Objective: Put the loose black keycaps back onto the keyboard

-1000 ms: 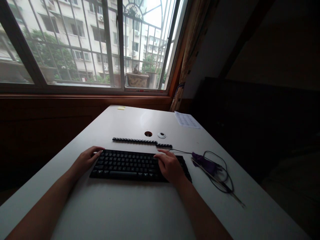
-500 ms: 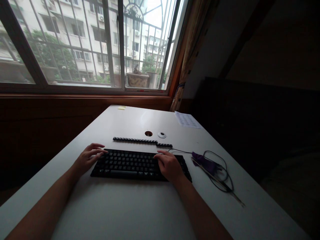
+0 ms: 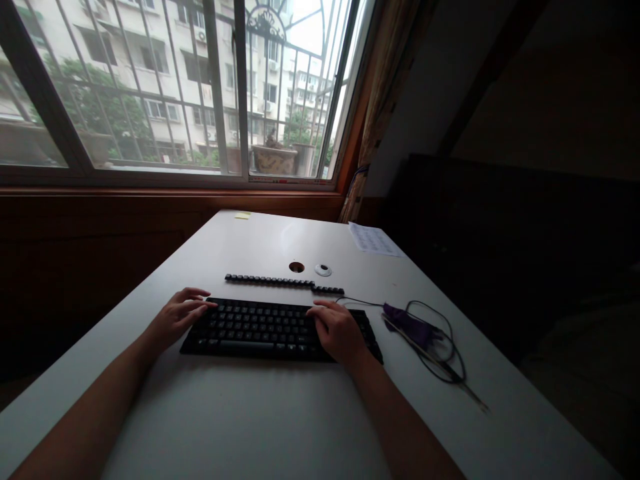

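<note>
A black keyboard (image 3: 265, 330) lies flat on the white table (image 3: 240, 413). At its upper left corner is my left hand (image 3: 177, 317), fingers stretched out, with the fingertips at the top row of keys. My right hand (image 3: 337, 327) rests over the right part of the keyboard, its fingers loosely bent and apart; it hides some of the keys beneath. Behind the keyboard runs a row of loose black keycaps (image 3: 270, 281), with a shorter stretch of keycaps (image 3: 329, 291) set slightly lower at the right end.
Right of the keyboard lie a purple cloth (image 3: 410, 327), a coiled black cable (image 3: 453, 333) and a thin pointed tool (image 3: 467, 392). Farther back are a round table hole (image 3: 297, 267), its white cover (image 3: 323, 270), a printed sheet (image 3: 375, 240) and a yellow note (image 3: 243, 215).
Almost nothing differs. The whole view has shifted very slightly, and both hands keep their places at the keyboard.
</note>
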Demonstrator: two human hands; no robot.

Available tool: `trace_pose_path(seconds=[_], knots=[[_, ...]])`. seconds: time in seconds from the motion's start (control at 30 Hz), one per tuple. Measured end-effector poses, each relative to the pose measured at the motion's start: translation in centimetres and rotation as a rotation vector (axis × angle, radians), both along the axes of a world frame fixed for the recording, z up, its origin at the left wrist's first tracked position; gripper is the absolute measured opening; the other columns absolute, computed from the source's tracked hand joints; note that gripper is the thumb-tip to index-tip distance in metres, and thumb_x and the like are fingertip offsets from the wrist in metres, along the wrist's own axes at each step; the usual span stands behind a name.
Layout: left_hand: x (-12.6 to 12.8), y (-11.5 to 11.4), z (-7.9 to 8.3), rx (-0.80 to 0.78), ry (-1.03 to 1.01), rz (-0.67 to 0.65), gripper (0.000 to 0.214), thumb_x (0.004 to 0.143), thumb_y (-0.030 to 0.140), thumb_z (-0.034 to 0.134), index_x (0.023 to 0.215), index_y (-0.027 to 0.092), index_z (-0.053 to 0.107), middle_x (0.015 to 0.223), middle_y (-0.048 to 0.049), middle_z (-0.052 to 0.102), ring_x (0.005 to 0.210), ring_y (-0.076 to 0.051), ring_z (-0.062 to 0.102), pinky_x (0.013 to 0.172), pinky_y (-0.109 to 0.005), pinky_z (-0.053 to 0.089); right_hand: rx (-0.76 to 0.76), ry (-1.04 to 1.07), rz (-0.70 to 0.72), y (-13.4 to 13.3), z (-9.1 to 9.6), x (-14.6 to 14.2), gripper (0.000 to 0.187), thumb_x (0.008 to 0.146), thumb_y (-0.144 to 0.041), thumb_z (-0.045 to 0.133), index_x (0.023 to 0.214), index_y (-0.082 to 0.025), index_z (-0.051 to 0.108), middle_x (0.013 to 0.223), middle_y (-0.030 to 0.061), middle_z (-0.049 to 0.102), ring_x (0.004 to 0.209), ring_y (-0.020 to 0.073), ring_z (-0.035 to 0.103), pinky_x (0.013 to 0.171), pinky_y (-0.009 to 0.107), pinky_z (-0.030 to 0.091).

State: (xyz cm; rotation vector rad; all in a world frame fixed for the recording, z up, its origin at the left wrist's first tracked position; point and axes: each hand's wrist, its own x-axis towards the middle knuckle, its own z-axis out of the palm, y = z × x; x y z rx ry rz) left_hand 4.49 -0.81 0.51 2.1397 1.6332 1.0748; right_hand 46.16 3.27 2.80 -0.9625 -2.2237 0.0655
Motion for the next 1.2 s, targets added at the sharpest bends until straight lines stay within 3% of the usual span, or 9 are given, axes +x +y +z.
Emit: trace_pose_path(seconds=[1.2], knots=[[0.5, -0.24, 0.63, -0.006, -0.01, -0.005, 0.046, 0.093, 0.06, 0.048, 0.105, 0.027, 0.078, 0.115, -0.0086, 0.066, 0.108, -0.027, 0.063, 0.096, -0.038, 0.053, -0.002, -0.004, -0.014, 0.08, 0.06, 0.09, 0.025, 0.085, -0.009, 0.056, 0.099, -0.023, 0.072, 0.102, 0.0063, 0.074, 0.104, 0.0221, 0.067, 0.097, 0.04, 0.051]])
